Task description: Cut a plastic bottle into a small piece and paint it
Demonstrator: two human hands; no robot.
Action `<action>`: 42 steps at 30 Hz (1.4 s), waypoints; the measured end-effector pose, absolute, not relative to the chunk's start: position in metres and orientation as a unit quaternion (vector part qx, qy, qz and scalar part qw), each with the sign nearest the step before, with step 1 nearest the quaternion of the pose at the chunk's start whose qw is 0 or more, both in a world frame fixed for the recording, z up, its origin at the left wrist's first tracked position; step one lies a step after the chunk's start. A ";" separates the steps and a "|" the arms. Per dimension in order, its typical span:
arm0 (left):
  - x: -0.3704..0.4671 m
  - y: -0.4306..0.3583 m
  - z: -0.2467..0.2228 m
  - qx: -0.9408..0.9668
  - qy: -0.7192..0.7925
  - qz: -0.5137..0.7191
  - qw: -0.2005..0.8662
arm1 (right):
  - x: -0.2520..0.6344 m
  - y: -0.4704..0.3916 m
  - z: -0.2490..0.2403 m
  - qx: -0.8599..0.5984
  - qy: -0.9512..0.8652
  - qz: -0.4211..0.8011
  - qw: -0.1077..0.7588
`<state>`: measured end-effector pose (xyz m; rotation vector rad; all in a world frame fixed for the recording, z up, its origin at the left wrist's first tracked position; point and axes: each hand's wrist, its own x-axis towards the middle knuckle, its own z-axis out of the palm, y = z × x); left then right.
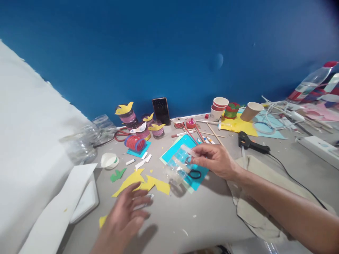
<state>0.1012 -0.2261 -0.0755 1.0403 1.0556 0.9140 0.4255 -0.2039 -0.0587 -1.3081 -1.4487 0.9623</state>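
Note:
My right hand (215,160) pinches the rim of a clear piece of a plastic bottle (180,162), held above blue paper (169,153). Through and beside the plastic, black-handled scissors (195,174) show on the paper. My left hand (129,210) hovers over the near side of the table, its fingers apart and slightly blurred, with nothing in it. Just beyond it lie torn yellow paper scraps (156,183) and a green paper cutout (118,175).
A black glue gun (253,144) with a cord lies at right beside a beige cloth (259,187). A phone (161,111) leans on the blue wall near decorated jars (157,131). Paper cups (218,107) stand farther right. White paper (58,208) lies at left.

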 end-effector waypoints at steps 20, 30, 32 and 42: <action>0.169 -0.206 -0.109 0.224 0.356 0.363 0.832 | 0.433 -0.192 -0.073 -0.541 -0.528 0.427 0.497; 0.177 -0.218 -0.096 0.419 0.411 0.368 0.721 | 0.425 -0.201 -0.070 -0.481 -0.696 0.305 0.438; 0.179 -0.218 -0.091 0.429 0.438 0.384 0.691 | 0.422 -0.201 -0.071 -0.448 -0.720 0.299 0.438; 0.151 -0.212 -0.082 0.359 0.451 0.423 0.699 | 0.428 -0.203 -0.074 -0.381 -0.629 0.529 0.423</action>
